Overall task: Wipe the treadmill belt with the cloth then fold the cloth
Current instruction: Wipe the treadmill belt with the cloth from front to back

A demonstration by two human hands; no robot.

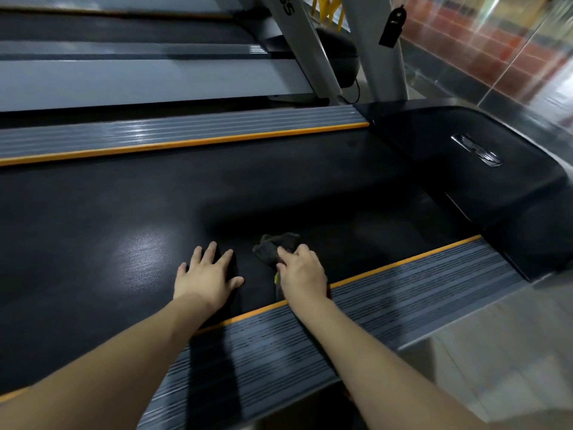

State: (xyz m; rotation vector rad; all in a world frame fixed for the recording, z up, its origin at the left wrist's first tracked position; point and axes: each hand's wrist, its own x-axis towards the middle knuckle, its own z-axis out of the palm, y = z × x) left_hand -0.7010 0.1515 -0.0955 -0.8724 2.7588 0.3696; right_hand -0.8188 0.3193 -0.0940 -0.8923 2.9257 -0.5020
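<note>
The left hand (207, 276) lies flat on the black treadmill belt (130, 206), fingers spread wide and straight. Just to its right, apart from it, the right hand (302, 271) grips a bunched dark cloth (276, 245) pressed on the belt, near the orange-edged side rail (403, 293). Farther right sits the glossy black motor cover (465, 169).

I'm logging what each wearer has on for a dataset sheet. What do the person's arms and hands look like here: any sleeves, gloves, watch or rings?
Both forearms are bare up to the edge of the picture, so no sleeves show. The left hand and right hand wear no gloves. No watch, wristband or ring is visible on either wrist or on the fingers that show.
</note>
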